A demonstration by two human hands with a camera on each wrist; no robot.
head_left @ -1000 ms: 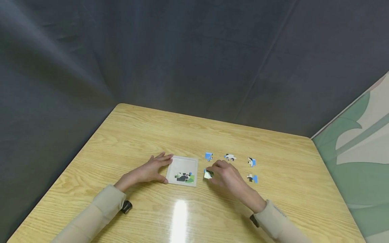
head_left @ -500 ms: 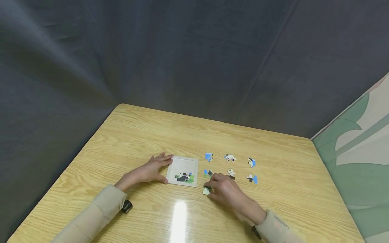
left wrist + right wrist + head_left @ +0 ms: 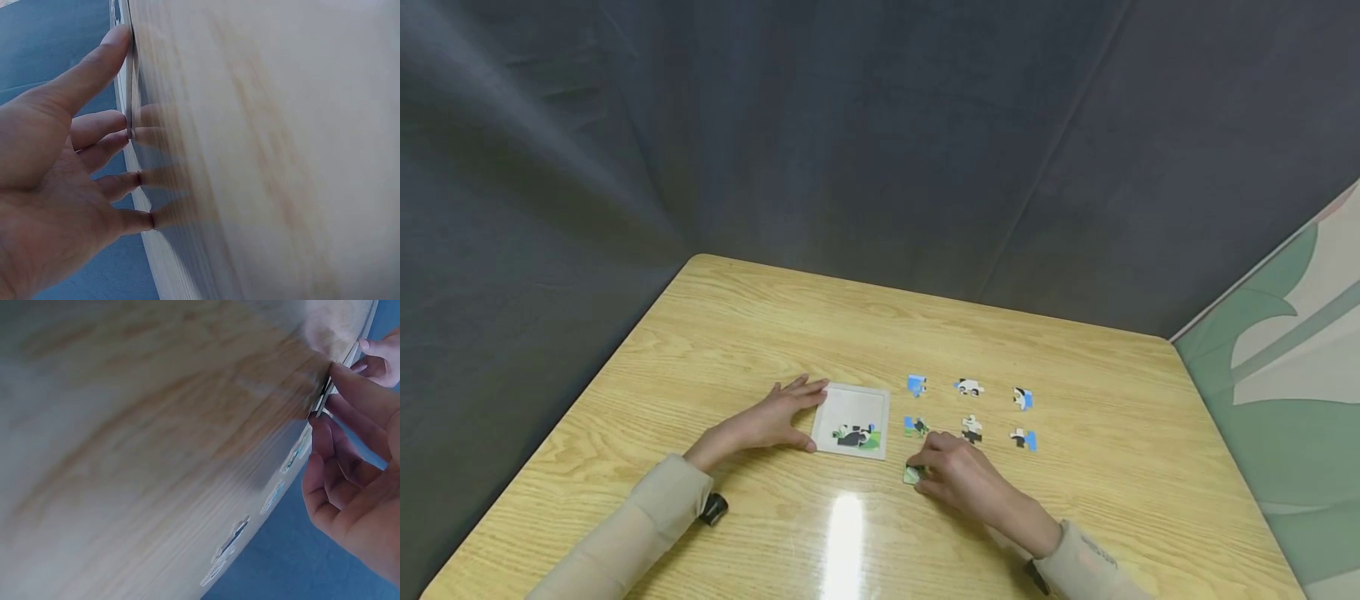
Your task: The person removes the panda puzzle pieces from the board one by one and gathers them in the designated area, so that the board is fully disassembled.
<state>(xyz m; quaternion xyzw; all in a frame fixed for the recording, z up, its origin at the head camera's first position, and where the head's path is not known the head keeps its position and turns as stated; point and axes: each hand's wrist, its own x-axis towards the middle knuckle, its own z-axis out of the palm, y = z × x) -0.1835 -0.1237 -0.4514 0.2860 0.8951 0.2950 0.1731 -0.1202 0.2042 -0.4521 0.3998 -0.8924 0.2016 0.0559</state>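
My left hand (image 3: 767, 422) has its fingers spread along the left side of a white puzzle tray (image 3: 887, 417); thumb and fingertips touch its edge. Joined panda puzzle pieces (image 3: 853, 437) lie along the tray's near side. To the right of the tray, my right hand (image 3: 958, 475) pinches a green puzzle piece (image 3: 912, 475) between thumb and fingers, low over the table. In the right wrist view the right hand (image 3: 359, 444) holds the thin piece edge-on at its fingertips. The left wrist view shows the straight fingers of the left hand (image 3: 69, 150) against the tray edge.
Loose pieces lie in two rows beyond the right hand: a blue one (image 3: 916, 385), a panda-face one (image 3: 969, 388), a blue-and-white one (image 3: 1022, 399), a blue-green one (image 3: 914, 427), a black-and-white one (image 3: 972, 428) and another (image 3: 1023, 438). A dark curtain (image 3: 880, 150) hangs behind the wooden table (image 3: 775, 308).
The right hand has moved toward the near edge with the green piece, uncovering the blue-green and black-and-white pieces. In the last half second it has shifted only slightly. The left hand stays put.
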